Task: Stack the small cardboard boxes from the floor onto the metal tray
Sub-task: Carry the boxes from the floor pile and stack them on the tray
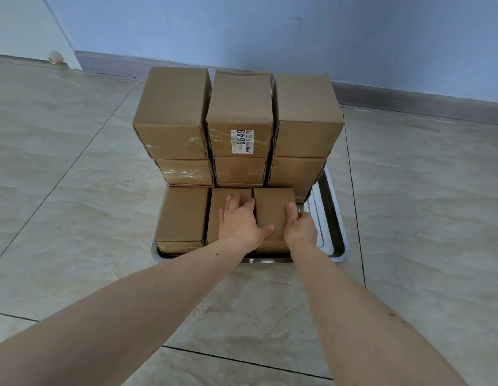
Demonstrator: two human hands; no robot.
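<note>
A metal tray [331, 218] lies on the tiled floor with several small cardboard boxes on it. The back row is stacked high in three columns; the middle column's top box [239, 112] bears a white label. Three boxes sit in the front row. My left hand [240, 221] lies flat on the front middle box [217, 213], fingers straight, thumb resting on the front right box [272, 210]. My right hand [299, 227] grips the right side of that front right box, thumb on top, fingers curled down its side.
A blue wall with a grey skirting board [409, 98] runs just behind the stack. A white door stopper [56, 57] sits at the far left by the wall. Beige floor tiles [75, 190] surround the tray on all sides.
</note>
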